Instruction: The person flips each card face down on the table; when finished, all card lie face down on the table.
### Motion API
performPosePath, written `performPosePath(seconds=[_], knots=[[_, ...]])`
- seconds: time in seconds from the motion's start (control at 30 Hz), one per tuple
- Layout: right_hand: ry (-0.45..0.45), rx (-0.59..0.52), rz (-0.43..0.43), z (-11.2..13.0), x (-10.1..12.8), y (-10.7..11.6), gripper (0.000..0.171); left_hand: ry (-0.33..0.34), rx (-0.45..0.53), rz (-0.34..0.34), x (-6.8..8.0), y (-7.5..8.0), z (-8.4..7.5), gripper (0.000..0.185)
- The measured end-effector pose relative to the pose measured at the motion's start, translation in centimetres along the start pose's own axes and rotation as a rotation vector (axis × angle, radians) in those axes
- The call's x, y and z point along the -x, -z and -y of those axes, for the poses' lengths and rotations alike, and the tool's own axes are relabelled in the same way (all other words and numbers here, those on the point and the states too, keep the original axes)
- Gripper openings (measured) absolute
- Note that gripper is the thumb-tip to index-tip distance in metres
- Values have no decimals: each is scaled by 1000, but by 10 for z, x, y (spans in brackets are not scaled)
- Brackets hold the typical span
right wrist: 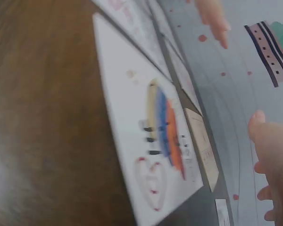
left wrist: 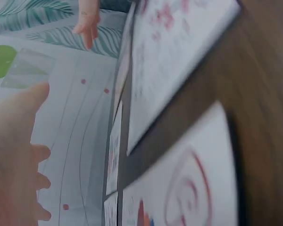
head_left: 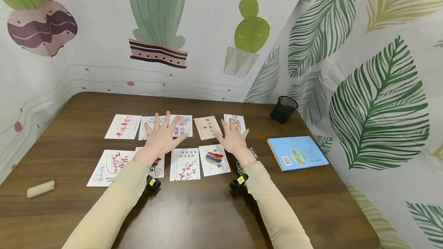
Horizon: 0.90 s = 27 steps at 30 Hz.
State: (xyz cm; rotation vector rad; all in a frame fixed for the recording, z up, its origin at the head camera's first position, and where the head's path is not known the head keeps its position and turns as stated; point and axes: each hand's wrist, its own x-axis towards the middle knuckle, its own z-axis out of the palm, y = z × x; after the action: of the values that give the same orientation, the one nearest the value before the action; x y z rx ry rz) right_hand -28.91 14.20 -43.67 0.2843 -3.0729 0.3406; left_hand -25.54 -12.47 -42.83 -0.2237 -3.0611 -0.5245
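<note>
Several greeting cards lie in two rows on the brown table (head_left: pixel 207 210). My left hand (head_left: pixel 162 135) is flat with fingers spread over the back row, covering a white card (head_left: pixel 149 123) and reaching a colourful card (head_left: pixel 184 125). My right hand (head_left: pixel 233 137) is spread the same way between the tan card (head_left: pixel 207 127) and a white card with red writing (head_left: pixel 236 120). Neither hand holds anything; whether the palms touch the cards cannot be told. The right wrist view shows the card with a coloured drawing (right wrist: pixel 155 141) beside my right hand (right wrist: pixel 273 160). Blurred cards (left wrist: pixel 179 61) fill the left wrist view next to my left hand (left wrist: pixel 14 155).
A blue book (head_left: pixel 297 153) lies at the right of the table, with a black mesh cup (head_left: pixel 283 109) behind it. A small wooden block (head_left: pixel 40 189) sits near the front left edge. Printed curtains close in the back and both sides.
</note>
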Motion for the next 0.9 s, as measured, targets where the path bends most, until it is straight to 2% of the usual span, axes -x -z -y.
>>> performPosePath(seconds=[0.2, 0.43, 0.67, 0.9], knots=[[24, 20, -13, 4, 2, 0, 78, 0, -29, 2, 4, 3, 3, 92], [27, 21, -12, 9, 7, -1, 80, 3, -40, 17, 8, -2, 9, 94], [35, 22, -17, 11, 5, 0, 80, 2, -23, 32, 5, -4, 12, 95], [66, 8, -12, 19, -4, -3, 81, 10, 15, 57, 1, 5, 28, 91]])
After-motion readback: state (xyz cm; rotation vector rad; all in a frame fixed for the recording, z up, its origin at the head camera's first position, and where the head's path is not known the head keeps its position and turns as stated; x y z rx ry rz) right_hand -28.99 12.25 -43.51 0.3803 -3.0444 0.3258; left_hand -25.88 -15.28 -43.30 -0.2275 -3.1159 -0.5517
